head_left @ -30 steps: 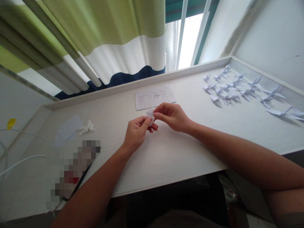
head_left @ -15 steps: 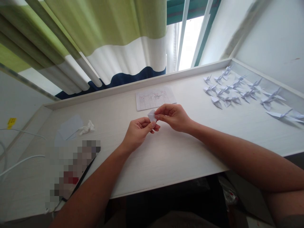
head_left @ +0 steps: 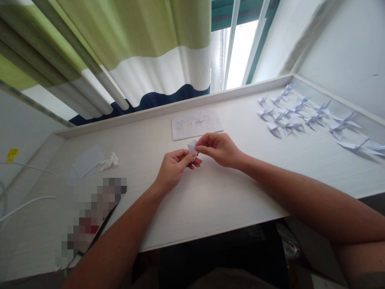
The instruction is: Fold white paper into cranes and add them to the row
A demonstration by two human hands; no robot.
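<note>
The left hand (head_left: pixel 174 166) and the right hand (head_left: pixel 219 148) meet just above the desk (head_left: pixel 228 192), both pinching one small white paper (head_left: pixel 192 147) between thumb and fingertips. The paper sits in the air between the two hands, in front of a printed sheet (head_left: pixel 195 124) that lies flat near the back edge. The left thumb and forefinger grip its lower corner; the right fingers close on its upper edge from the other side. Both forearms rest across the front of the desk.

The paper is already folded down to a compact, pointed wedge, though its creases are too small to read. It shows no wings, neck or tail, so by the look of it the shaping is only partway through.

Far to the right a flock of finished cranes (head_left: pixel 296 114) stands in loose rows on the desk, well apart from the hands — more than a dozen, wings spread. That suggests a good run of the work is done, with this one in the making.

To the left lie a blank slip (head_left: pixel 88 161) and a crumpled tissue (head_left: pixel 110 161), touching each other — neither hand is near them. A curtain (head_left: pixel 120 48) hangs behind the desk.
</note>
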